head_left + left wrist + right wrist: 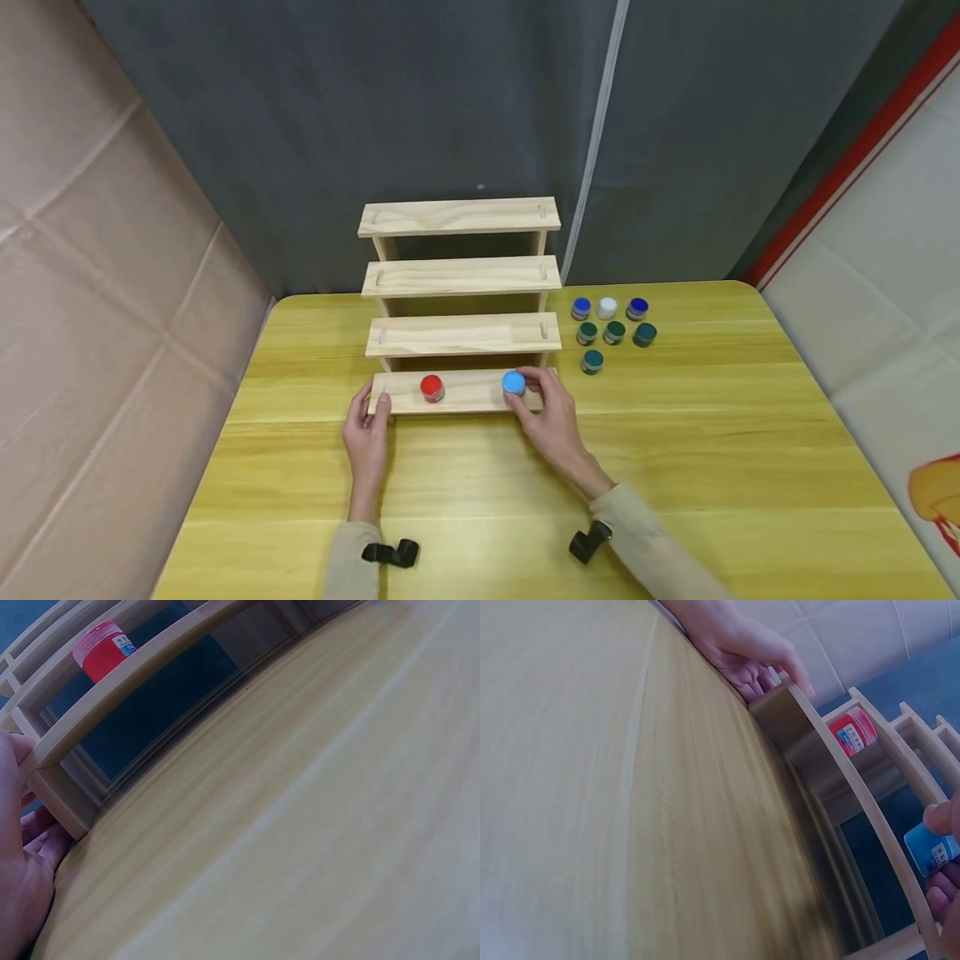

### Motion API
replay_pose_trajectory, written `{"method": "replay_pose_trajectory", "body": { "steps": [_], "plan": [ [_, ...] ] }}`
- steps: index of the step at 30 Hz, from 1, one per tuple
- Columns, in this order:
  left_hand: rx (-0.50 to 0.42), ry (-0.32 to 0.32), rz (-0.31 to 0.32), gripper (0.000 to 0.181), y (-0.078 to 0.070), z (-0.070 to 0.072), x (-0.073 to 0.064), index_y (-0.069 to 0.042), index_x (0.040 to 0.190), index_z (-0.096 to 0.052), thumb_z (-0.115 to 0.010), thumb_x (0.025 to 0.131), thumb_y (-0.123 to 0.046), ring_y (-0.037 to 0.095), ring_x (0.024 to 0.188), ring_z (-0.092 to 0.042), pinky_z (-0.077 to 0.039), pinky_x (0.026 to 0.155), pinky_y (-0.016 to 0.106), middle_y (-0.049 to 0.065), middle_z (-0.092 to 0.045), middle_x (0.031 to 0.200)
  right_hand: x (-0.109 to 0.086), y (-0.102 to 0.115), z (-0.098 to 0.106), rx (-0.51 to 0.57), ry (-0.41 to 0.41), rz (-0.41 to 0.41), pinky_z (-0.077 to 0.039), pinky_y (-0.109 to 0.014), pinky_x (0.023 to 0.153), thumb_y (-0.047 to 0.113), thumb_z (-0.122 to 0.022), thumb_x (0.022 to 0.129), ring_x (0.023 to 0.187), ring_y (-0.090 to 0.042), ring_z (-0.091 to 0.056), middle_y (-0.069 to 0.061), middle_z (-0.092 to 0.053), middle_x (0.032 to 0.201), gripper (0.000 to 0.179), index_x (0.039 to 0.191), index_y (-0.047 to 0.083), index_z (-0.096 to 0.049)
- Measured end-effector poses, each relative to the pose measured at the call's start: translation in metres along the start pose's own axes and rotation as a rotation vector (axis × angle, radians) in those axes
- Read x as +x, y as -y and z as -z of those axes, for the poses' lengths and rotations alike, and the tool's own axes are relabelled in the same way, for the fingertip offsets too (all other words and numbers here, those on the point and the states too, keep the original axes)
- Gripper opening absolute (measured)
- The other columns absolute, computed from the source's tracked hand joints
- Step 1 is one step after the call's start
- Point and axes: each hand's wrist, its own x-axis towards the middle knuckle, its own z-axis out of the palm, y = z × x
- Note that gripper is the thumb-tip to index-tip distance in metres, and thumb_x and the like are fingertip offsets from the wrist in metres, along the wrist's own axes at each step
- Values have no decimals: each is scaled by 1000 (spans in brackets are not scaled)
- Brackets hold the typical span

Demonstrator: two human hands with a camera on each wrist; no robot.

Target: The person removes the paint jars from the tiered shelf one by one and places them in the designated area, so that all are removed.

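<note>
A pale wooden stepped rack [463, 335] with several tiers stands on the table. At the left end of its lowest board, my left hand [367, 435] grips the corner, thumb on top and fingers around the side. My right hand [553, 423] pinches a light-blue paint jar [513, 383] between thumb and fingers, over the right part of that board. In the right wrist view the blue jar [931, 849] shows a white label and tilts with the camera. A red paint jar [432, 388] stands upright on the same board, left of the middle.
Several small paint jars are grouped on the table right of the rack, among them a white jar [607, 308], a dark-blue jar [637, 309] and a teal jar [592, 362]. A dark grey curtain [360, 108] hangs behind the wooden table [480, 500].
</note>
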Motion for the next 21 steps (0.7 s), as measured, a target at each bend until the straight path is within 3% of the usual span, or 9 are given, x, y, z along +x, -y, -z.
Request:
{"method": "replay_pose_trajectory", "body": {
  "steps": [9,17,21],
  "plan": [
    [-5,-2,4,41,1,0,1,-4,145,-61,-66,105,-15,5,69,-59,-53,63,14,29,-69,133,2,-11,18,-1,-115,40,-61,-37,90,0,-86,85,100,-29,-69,-18,-73,112,40,120,-4,-68],
    [-11,-17,-2,41,2,0,0,-4,144,-62,-67,105,-13,5,68,-58,-52,62,14,28,-71,131,1,-20,38,-13,-143,26,-51,-11,95,-2,-86,84,106,-33,-69,-19,-70,115,42,121,-6,-66],
    [-8,-20,-9,41,3,-1,1,-2,144,-61,-66,105,-12,4,69,-57,-50,63,13,29,-70,131,1,-24,47,-16,-162,12,-48,-6,95,-5,-85,83,106,-34,-68,-22,-71,116,43,121,-7,-66]
  ]
}}
